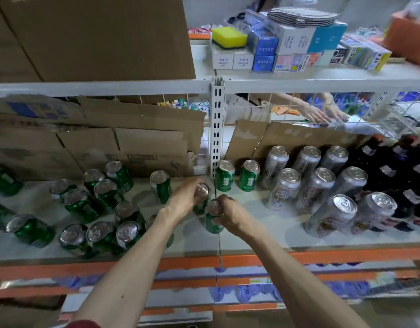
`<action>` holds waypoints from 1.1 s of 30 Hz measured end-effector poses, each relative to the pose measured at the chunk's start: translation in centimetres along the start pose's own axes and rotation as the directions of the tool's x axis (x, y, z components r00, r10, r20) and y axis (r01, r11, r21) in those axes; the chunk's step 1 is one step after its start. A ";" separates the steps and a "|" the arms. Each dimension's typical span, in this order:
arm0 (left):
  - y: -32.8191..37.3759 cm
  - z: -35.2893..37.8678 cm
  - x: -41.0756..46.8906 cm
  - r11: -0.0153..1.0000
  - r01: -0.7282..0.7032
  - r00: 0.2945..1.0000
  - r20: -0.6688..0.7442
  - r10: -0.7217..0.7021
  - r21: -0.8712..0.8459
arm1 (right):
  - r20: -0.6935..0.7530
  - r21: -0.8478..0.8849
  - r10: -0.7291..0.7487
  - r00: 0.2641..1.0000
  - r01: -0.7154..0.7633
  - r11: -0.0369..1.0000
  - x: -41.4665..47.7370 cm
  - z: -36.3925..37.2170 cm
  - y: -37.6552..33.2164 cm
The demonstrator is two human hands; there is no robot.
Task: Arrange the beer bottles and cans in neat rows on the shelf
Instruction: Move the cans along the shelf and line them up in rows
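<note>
My left hand [184, 196] grips a green can [201, 194] by its top, at the middle of the white shelf [263, 233]. Just in front of it, my right hand [232, 215] holds a second green can [213, 221]. Two green cans [237, 176] stand side by side behind them, next to the upright post. Several more green cans [104, 209] stand loosely scattered on the left half. Tall silver cans [322, 183] fill rows on the right. Dark bottles [398, 169] stand at the far right.
Flattened cardboard [109, 138] lines the back of the shelf. A slotted white post [217, 129] divides the two bays. Another person's hands [322, 113] reach in behind the wire mesh at the back right. Boxes and a sponge [229, 36] sit on the shelf above.
</note>
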State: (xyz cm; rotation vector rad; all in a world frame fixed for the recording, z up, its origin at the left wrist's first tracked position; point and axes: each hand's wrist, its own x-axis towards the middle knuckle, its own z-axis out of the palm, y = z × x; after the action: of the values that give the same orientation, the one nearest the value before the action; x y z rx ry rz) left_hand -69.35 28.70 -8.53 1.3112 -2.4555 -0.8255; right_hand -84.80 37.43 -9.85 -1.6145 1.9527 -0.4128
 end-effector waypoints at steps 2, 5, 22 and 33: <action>0.5 0.3 -0.5 1.000 0.017 1.000 -0.021 -0.017 0.026 | -0.023 0.037 0.000 1.000 0.001 0.999 -0.1 0.2 0.4; 1.2 0.3 -1.4 0.995 0.082 0.995 -0.052 -0.080 0.053 | -0.024 0.056 0.012 1.000 -0.011 0.998 -0.5 -0.2 0.9; 11.7 -2.6 3.8 0.999 -0.023 0.996 -0.086 0.025 0.034 | -0.450 0.036 0.148 0.881 -0.148 0.988 -1.9 -14.6 3.6; 6.8 1.7 5.1 0.994 0.030 0.998 0.052 -0.036 0.107 | -0.330 0.133 0.233 0.915 -0.199 0.971 0.5 -8.3 6.0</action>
State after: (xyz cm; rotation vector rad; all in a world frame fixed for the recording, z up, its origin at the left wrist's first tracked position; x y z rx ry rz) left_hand -77.67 28.12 -6.29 1.3868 -2.5578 -0.7577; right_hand -94.61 37.28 -6.78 -1.3119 2.3020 -0.7277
